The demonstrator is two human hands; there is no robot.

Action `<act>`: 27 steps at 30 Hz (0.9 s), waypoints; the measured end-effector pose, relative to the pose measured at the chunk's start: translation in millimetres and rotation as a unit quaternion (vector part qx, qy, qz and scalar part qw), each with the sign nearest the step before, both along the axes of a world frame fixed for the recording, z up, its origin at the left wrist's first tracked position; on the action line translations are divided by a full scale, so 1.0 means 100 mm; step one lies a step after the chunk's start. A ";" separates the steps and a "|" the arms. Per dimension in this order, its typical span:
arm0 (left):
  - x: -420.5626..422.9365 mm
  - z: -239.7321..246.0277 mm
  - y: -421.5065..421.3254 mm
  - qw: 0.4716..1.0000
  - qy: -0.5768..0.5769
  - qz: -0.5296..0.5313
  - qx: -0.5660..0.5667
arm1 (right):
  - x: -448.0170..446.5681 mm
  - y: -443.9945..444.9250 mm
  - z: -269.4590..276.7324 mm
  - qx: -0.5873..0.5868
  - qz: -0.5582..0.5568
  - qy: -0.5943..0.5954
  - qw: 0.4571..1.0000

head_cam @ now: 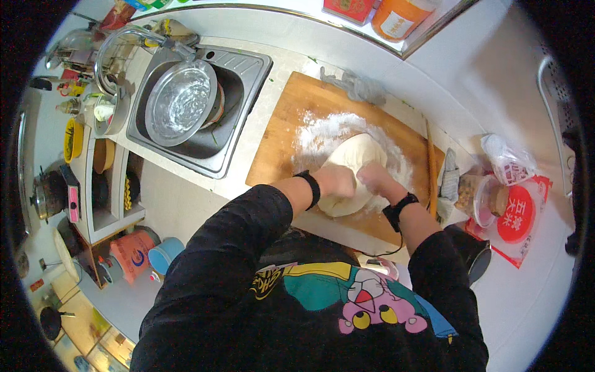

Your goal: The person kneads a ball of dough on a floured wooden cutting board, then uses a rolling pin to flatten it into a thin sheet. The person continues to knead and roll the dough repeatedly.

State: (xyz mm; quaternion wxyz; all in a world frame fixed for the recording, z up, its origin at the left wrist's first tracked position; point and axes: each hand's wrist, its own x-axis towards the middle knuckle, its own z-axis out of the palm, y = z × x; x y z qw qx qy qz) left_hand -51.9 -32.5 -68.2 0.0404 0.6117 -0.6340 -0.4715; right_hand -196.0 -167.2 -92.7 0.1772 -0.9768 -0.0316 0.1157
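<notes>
A large pale lump of dough lies on a wooden board. White flour is spread over the wood around the dough's far side. My left hand, curled and slightly blurred, presses onto the dough from the left. Close beside it, my right hand bears down on the same lump, also curled like a fist. Both sets of fingertips are hidden from above. Along the board's right edge lies a wooden rolling pin.
Left of the board, a metal bowl with white residue sits in a steel sink under a curved faucet. A crumpled grey plastic bag lies behind the board. A clear tub and a red-and-white bag stand at right.
</notes>
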 end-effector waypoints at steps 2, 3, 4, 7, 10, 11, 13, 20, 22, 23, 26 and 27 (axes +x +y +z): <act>-0.04 0.19 -0.01 0.994 0.008 0.076 0.083 | 0.07 0.07 -0.09 -0.023 -0.004 0.000 1.000; -0.06 0.27 -0.01 0.990 0.013 0.113 0.084 | 0.11 0.08 -0.11 -0.012 -0.017 0.007 1.000; -0.09 0.34 -0.01 0.985 0.012 0.153 0.081 | 0.15 0.10 -0.12 0.009 -0.032 -0.007 0.999; -0.12 0.44 -0.07 0.981 0.023 0.169 0.098 | 0.26 0.10 -0.10 0.183 -0.277 0.155 0.931; -0.15 0.44 -0.14 0.985 -0.007 0.115 0.130 | 0.35 0.06 -0.05 0.178 -0.344 0.228 0.893; -0.16 0.43 -0.16 0.983 -0.014 0.120 0.139 | 0.39 0.04 -0.04 0.179 -0.333 0.230 0.897; -0.19 0.40 -0.17 0.982 -0.020 0.116 0.146 | 0.42 0.02 -0.01 0.194 -0.314 0.211 0.905; -0.21 0.20 -0.03 0.985 -0.028 0.168 0.020 | 0.23 -0.22 0.31 0.558 -0.408 0.223 0.687; -0.21 0.19 0.10 0.988 0.006 0.149 -0.029 | 0.14 -0.32 0.36 0.435 -0.365 0.041 0.822; -0.21 0.22 0.17 0.984 0.011 0.153 -0.091 | 0.13 -0.36 0.35 0.293 -0.375 -0.101 0.874; -0.12 0.38 0.45 0.961 0.030 0.161 -0.225 | 0.16 -0.30 0.33 -0.187 -0.369 -0.220 0.883; -0.07 0.44 0.51 0.979 0.011 0.132 -0.154 | 0.20 -0.26 0.33 -0.200 -0.373 -0.181 0.888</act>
